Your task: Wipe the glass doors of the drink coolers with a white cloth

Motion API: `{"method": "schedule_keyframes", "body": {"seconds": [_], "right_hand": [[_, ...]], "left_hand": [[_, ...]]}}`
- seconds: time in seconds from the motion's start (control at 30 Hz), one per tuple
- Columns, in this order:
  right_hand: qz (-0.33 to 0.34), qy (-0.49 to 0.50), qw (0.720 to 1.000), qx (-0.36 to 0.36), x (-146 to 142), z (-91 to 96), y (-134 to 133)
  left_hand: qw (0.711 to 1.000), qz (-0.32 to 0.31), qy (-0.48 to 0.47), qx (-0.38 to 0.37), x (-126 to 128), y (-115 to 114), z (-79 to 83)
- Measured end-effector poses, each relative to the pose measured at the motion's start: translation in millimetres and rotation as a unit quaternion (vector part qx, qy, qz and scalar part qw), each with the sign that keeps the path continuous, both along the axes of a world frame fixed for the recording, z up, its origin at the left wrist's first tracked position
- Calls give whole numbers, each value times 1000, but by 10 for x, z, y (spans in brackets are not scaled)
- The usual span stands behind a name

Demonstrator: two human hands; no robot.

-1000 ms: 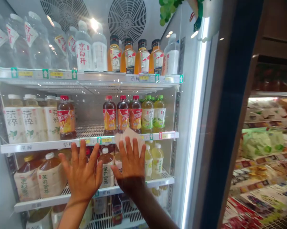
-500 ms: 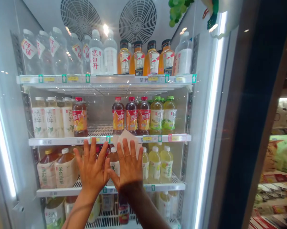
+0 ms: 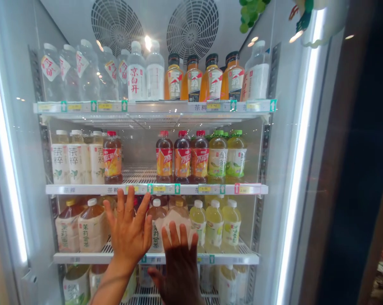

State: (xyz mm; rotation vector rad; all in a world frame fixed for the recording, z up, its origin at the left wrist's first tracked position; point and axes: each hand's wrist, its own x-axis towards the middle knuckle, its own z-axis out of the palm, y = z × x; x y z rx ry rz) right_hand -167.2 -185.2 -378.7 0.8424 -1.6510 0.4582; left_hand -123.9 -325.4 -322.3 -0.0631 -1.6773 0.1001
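Observation:
My left hand (image 3: 129, 228) is spread flat, palm forward, against the glass door of a lit drinks fridge. It holds nothing. My right hand (image 3: 177, 267), in shadow, lies lower and to the right with its fingers stretched. Under those fingers a thin pale cloth (image 3: 175, 217) is pressed to the glass, its pointed upper edge showing above the fingertips. Behind the glass, near both hands, stands a tea bottle with a white cap (image 3: 157, 212). The palm of my right hand hides the middle of the cloth's lower part.
Shelves of bottles fill the fridge: clear water bottles (image 3: 88, 70) on top, red-capped bottles (image 3: 182, 156) on the middle shelf (image 3: 185, 189), pale green ones (image 3: 214, 222) below. A bright light strip (image 3: 301, 161) runs down the right side, beside the dark door edge (image 3: 344, 169).
My right hand has slid down the glass with the cloth, from the middle shelf's edge to the bottles below. My left hand stays almost in place. The view has shifted slightly left.

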Motion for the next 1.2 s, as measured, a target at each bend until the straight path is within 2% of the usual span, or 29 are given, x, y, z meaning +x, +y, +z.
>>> {"method": "schedule_keyframes", "body": {"seconds": [0.17,0.3,0.37,0.53,0.7,0.77,0.87,0.9,0.93,1.07,1.13,1.2], "right_hand": [[-18,-6,999,-30,-65,196,42],[-49,-32,998,-25,-87,18,158],[-59,-38,997,-30,-104,-2,198],[-54,-14,995,-78,-183,297,259],[-82,-44,995,-46,-246,34,482],[-87,-45,993,-62,-307,76,591],[-83,-48,989,-111,-390,281,719],[-83,-51,988,-116,-404,298,750],[-86,-54,988,-115,-411,265,779],[-112,-61,990,-67,-466,-75,943],[-119,-63,988,-69,-543,-91,1078],[-117,-75,985,-99,-619,10,1211]], "left_hand": [[1000,4,2,-7,-13,-18,4],[1000,-6,-4,-8,-20,-22,16],[1000,-8,-5,-9,-17,-16,19],[1000,-6,-2,-7,-9,-2,21],[1000,0,3,-11,-11,-17,20],[1000,2,5,-14,-19,-23,22],[1000,6,11,-19,-31,-25,26],[1000,6,12,-18,-34,-25,27],[1000,6,13,-18,-35,-26,27],[1000,7,8,-26,-31,-44,23],[999,13,6,-30,-33,-60,20],[999,17,9,-30,-40,-70,17]]}}
